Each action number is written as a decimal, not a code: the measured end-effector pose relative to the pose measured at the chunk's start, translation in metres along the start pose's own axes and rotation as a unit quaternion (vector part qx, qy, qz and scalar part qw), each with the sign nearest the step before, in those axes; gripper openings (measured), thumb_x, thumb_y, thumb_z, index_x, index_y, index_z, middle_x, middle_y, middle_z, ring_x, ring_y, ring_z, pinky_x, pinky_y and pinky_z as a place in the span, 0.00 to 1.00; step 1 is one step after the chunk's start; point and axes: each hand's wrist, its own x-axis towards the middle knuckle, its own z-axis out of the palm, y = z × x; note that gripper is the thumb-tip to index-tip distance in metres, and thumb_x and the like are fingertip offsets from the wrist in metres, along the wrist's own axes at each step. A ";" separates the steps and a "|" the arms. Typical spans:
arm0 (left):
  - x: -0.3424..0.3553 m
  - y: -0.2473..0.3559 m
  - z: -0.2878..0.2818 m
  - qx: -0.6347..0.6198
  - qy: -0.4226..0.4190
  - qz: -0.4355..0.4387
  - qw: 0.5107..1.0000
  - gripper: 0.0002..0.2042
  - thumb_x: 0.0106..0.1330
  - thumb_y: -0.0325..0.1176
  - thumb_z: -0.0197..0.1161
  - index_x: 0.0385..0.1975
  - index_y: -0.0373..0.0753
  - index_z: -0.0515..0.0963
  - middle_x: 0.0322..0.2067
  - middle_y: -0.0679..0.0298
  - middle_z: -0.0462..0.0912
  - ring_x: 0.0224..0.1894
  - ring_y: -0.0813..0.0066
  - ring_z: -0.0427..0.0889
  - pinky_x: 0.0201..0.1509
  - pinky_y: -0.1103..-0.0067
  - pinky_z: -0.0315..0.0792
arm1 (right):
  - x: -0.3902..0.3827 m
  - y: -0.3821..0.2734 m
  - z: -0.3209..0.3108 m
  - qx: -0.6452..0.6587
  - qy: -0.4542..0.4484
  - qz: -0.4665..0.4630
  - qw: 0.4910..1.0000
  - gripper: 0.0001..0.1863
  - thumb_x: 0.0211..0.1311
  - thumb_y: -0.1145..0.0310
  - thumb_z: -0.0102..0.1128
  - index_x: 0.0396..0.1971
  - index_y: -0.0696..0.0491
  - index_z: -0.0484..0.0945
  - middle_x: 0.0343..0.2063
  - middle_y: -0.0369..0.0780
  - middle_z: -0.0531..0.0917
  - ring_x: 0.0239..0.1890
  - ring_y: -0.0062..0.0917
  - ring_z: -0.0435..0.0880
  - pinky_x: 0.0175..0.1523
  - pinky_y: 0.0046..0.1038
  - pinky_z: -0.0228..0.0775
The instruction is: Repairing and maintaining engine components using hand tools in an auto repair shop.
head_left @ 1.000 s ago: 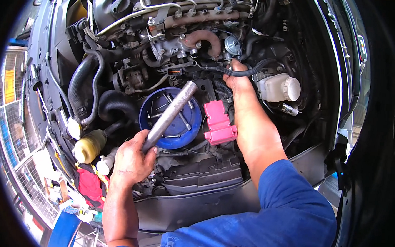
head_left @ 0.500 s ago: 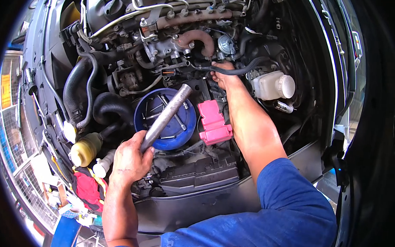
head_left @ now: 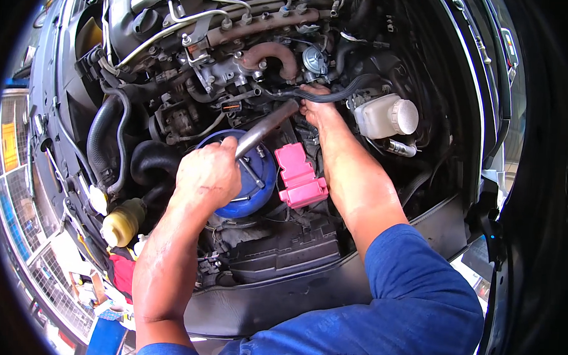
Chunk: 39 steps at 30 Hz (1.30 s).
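My left hand [head_left: 210, 170] is closed round one end of a grey metal pipe [head_left: 264, 130]. The pipe slants up and right over a blue round tray [head_left: 258, 198] holding several bolts and small metal tools, and its far end is right beside my right hand [head_left: 316, 106]. That hand is deep in the engine bay, fingers curled below a black ribbed hose [head_left: 343, 99]; what they grip is hidden. A pink plastic cover [head_left: 300, 175] lies between the tray and my right forearm.
The engine [head_left: 237, 76], with its metal fuel pipes and a rusty curved pipe [head_left: 271, 52], fills the far side. A white fluid reservoir [head_left: 386, 116] stands at right, a yellowish one [head_left: 123, 223] at left. A black box [head_left: 281, 252] lies close to the near body edge.
My left hand has moved up and right, carrying the pipe's far end from above the tray to beside my right hand. The right hand stays at the same spot on the engine.
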 end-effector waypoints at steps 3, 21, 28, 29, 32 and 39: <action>0.020 0.018 -0.008 0.012 0.019 0.016 1.000 0.12 0.61 0.29 0.54 0.43 0.33 0.77 0.36 0.46 0.85 0.39 0.46 0.87 0.46 0.58 0.80 | 0.001 -0.001 -0.002 0.032 -0.005 0.000 0.999 0.04 0.67 0.70 0.60 0.36 0.51 0.74 0.19 0.33 0.72 0.17 0.18 0.68 0.18 0.23 0.57; 0.073 0.002 0.033 -0.384 0.242 0.323 0.831 0.11 0.54 0.20 0.64 0.38 0.35 0.81 0.42 0.56 0.86 0.46 0.62 0.84 0.55 0.72 0.76 | 0.015 0.008 -0.002 0.047 0.021 -0.012 0.999 0.02 0.60 0.72 0.59 0.30 0.52 0.79 0.21 0.37 0.78 0.18 0.23 0.71 0.20 0.30 0.55; 0.081 0.048 0.028 -0.547 0.221 0.288 0.754 0.15 0.62 0.20 0.63 0.49 0.30 0.75 0.36 0.62 0.84 0.43 0.74 0.84 0.53 0.76 0.76 | 0.026 0.016 -0.016 0.067 -0.027 -0.008 0.997 0.04 0.64 0.68 0.60 0.33 0.52 0.77 0.23 0.38 0.79 0.16 0.23 0.71 0.16 0.27 0.59; 0.085 0.053 0.023 -0.494 0.219 0.297 0.788 0.15 0.61 0.21 0.64 0.49 0.30 0.75 0.34 0.63 0.84 0.40 0.74 0.84 0.51 0.76 0.77 | 0.027 0.019 -0.015 0.143 -0.028 0.005 0.989 0.04 0.65 0.68 0.59 0.34 0.51 0.75 0.22 0.37 0.77 0.15 0.22 0.69 0.14 0.25 0.57; 0.093 0.082 0.022 -0.447 0.225 0.350 0.792 0.16 0.60 0.22 0.66 0.48 0.31 0.75 0.34 0.62 0.84 0.39 0.74 0.85 0.48 0.77 0.78 | 0.026 0.019 -0.016 0.157 -0.031 0.006 0.987 0.04 0.65 0.68 0.59 0.34 0.51 0.75 0.22 0.37 0.77 0.15 0.22 0.69 0.14 0.25 0.57; 0.112 0.096 0.038 -0.533 0.314 0.408 0.672 0.26 0.53 0.18 0.69 0.55 0.32 0.72 0.29 0.64 0.83 0.33 0.80 0.81 0.44 0.79 0.76 | 0.015 0.018 -0.021 0.142 -0.033 0.009 0.989 0.05 0.65 0.68 0.59 0.33 0.51 0.74 0.22 0.37 0.76 0.15 0.22 0.69 0.14 0.25 0.57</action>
